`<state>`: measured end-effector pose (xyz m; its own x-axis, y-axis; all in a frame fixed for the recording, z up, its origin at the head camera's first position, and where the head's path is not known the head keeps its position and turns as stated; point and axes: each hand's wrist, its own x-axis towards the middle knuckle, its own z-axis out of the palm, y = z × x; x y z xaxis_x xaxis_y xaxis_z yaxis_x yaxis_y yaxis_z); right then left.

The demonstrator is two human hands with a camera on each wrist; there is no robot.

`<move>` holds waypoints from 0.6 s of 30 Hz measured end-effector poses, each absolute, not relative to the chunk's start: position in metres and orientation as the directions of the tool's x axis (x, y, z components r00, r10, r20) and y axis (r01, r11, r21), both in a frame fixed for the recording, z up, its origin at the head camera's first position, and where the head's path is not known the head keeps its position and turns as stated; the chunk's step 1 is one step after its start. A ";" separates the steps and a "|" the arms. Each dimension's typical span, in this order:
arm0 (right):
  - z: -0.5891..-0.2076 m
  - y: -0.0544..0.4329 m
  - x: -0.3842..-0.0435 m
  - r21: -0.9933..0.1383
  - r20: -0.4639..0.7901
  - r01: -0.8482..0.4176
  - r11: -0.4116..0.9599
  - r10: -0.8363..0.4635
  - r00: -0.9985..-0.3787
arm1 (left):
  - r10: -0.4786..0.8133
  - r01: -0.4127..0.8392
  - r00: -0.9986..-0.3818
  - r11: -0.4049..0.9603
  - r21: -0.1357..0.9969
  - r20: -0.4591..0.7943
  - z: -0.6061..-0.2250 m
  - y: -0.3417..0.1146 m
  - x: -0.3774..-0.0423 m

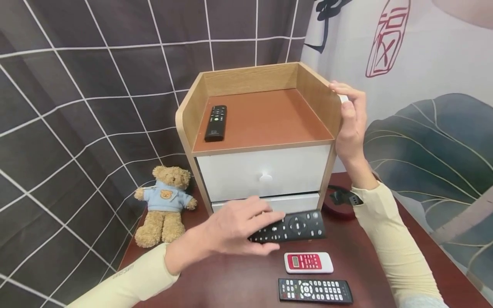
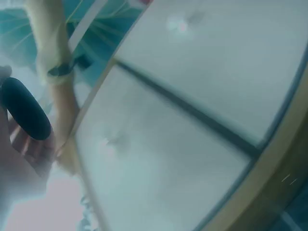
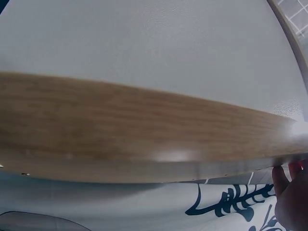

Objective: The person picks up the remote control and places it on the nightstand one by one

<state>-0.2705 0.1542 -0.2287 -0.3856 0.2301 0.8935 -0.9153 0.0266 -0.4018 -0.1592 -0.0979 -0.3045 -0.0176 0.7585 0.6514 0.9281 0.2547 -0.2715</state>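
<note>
In the head view my left hand [image 1: 242,226] holds a black remote control [image 1: 300,226] in front of the cabinet's lower drawer, above the table. The left wrist view shows the remote's dark end [image 2: 26,109] beside that hand. My right hand [image 1: 352,122] grips the top edge of the small wooden cabinet's right side panel [image 1: 317,96]. In the right wrist view, fingertips [image 3: 280,179] touch that panel near its far end. Another black remote [image 1: 216,124] lies on the cabinet's brown top, toward the left. White drawer fronts [image 1: 263,171] face me.
On the table's right half lie a red-and-white remote [image 1: 308,262] and a black remote with pale buttons [image 1: 315,291]. A teddy bear [image 1: 165,205] in a blue sweater sits left of the cabinet. Behind the right forearm is a dark round object [image 1: 339,205]. Curtains hang behind.
</note>
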 end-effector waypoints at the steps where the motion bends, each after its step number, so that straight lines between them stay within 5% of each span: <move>1: -0.229 0.155 -0.271 -0.403 0.893 -0.915 0.028 0.230 -0.386 | 0.742 0.925 -0.036 0.278 -0.258 0.669 -0.297 -0.097 -0.159; 5: -0.229 0.156 -0.270 -0.406 0.893 -0.913 0.040 0.232 -0.386 | 0.667 0.905 -0.132 0.383 -0.186 0.733 -0.271 -0.091 -0.157; 11: -0.227 0.156 -0.269 -0.383 0.897 -0.923 0.038 0.256 -0.361 | 0.519 0.841 -0.367 0.539 0.038 0.772 -0.241 -0.081 -0.161; 18: -0.225 0.153 -0.268 -0.372 0.900 -0.927 0.036 0.260 -0.351 | 0.364 0.666 -0.647 0.697 0.264 0.670 -0.198 -0.075 -0.178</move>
